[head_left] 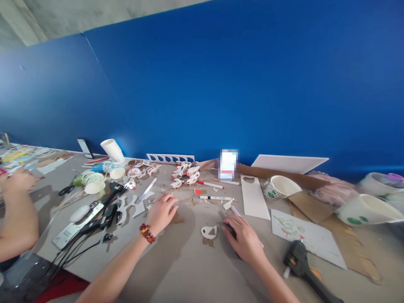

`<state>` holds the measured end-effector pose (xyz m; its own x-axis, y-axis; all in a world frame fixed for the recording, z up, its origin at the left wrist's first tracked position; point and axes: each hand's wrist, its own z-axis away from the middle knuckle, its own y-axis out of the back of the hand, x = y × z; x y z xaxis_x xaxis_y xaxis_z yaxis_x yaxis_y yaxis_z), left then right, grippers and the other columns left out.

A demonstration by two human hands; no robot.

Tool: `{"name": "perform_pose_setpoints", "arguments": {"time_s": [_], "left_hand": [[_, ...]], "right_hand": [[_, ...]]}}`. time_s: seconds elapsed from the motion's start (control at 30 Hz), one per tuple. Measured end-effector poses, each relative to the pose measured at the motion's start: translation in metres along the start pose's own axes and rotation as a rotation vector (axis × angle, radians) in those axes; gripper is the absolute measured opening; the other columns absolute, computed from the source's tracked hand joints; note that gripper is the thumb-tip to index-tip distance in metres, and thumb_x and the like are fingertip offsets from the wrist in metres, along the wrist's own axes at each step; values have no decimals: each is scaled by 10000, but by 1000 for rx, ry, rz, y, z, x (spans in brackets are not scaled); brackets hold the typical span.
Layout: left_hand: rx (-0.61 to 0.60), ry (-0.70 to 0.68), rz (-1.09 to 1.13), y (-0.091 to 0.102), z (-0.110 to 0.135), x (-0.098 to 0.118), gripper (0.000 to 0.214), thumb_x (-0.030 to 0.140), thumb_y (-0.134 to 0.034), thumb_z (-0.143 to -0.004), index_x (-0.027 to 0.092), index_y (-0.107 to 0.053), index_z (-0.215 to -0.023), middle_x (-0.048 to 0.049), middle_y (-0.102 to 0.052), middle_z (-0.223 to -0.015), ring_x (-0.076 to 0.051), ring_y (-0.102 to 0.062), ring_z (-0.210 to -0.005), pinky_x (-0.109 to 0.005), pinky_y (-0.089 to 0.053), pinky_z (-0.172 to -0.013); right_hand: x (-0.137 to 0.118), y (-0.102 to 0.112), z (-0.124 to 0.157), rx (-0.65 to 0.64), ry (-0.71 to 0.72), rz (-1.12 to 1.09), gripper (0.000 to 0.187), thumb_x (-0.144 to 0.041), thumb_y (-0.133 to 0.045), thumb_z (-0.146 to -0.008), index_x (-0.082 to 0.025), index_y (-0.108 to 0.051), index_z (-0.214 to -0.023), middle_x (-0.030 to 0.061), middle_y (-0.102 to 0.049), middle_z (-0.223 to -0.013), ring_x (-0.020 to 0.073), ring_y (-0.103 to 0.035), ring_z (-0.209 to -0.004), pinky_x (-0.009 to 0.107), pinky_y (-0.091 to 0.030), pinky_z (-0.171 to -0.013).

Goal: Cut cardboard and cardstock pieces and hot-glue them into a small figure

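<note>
My left hand (161,212), with a red bead bracelet at the wrist, rests on the grey table (186,265); its fingers lie curled down over small brown cardboard scraps. My right hand (243,237) is closed around a dark tool, apparently scissors (225,223), with the tips pointing left. Between both hands lies a small white paper bird cut-out (208,232) with a brown wing. Beyond them sit a red and white cut-out (198,192) and a white marker (216,198).
A black glue gun (299,263) lies right of my right hand on a drawing sheet (303,235). Several paper bird figures (186,172), paper cups (94,185), a patterned mug (279,187), cables and another person's arm (15,219) fill the left side.
</note>
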<state>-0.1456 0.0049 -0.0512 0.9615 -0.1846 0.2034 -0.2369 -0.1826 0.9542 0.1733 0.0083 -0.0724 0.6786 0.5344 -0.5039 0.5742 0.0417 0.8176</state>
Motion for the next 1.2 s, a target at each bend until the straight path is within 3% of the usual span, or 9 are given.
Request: {"name": "perform_pose_setpoints", "arguments": {"time_s": [0.17, 0.3, 0.53, 0.7, 0.9, 1.2], "left_hand": [[-43, -14, 14, -21, -27, 23, 120, 148, -532, -876, 193, -640, -902, -85, -619, -996, -253, -570, -1010, -373, -467, -871], [-32, 16, 51, -31, -28, 24, 182, 103, -471, -886, 176, -617, -807, -85, -623, -884, -240, -590, -878, -373, -469, -808], [-24, 88, 263, -19, 0, 17, 213, 171, -421, -921, 200, -613, -832, -47, -668, -845, -206, -620, -830, -338, -475, -805], [-68, 151, 483, -13, 4, 21, 184, 254, -465, -913, 214, -632, -980, -22, -725, -898, -162, -681, -811, -256, -526, -752], [-207, 275, 937, -11, 1, 38, 284, 314, -540, -857, 174, -653, -1077, -52, -719, -912, -186, -694, -864, -271, -547, -748], [-154, 285, 998, -11, 1, 51, 255, 290, -601, -783, 163, -667, -994, -52, -703, -861, -177, -662, -777, -290, -527, -748]], "right_hand": [[1, -1, -1, 13, 25, 3, 142, -242, -503, -905, -222, -643, -909, 77, -689, -974, 252, -653, -938, 383, -532, -819], [3, -2, -1, 33, 38, -8, 149, -262, -499, -910, -228, -643, -896, 79, -695, -966, 253, -663, -930, 382, -541, -809], [8, -4, -1, 38, 42, -30, 159, -264, -498, -913, -233, -654, -913, 79, -693, -975, 250, -664, -935, 373, -540, -810], [8, -5, -1, 17, 26, -29, 165, -269, -492, -925, -224, -650, -920, 80, -688, -990, 252, -652, -956, 386, -528, -838], [6, -5, 1, 17, 18, -21, 164, -259, -482, -935, -216, -640, -942, 82, -677, -1001, 251, -636, -968, 390, -519, -849], [8, -6, -1, 29, 42, -32, 166, -274, -486, -932, -222, -644, -923, 83, -680, -980, 251, -644, -951, 390, -520, -851]]}}
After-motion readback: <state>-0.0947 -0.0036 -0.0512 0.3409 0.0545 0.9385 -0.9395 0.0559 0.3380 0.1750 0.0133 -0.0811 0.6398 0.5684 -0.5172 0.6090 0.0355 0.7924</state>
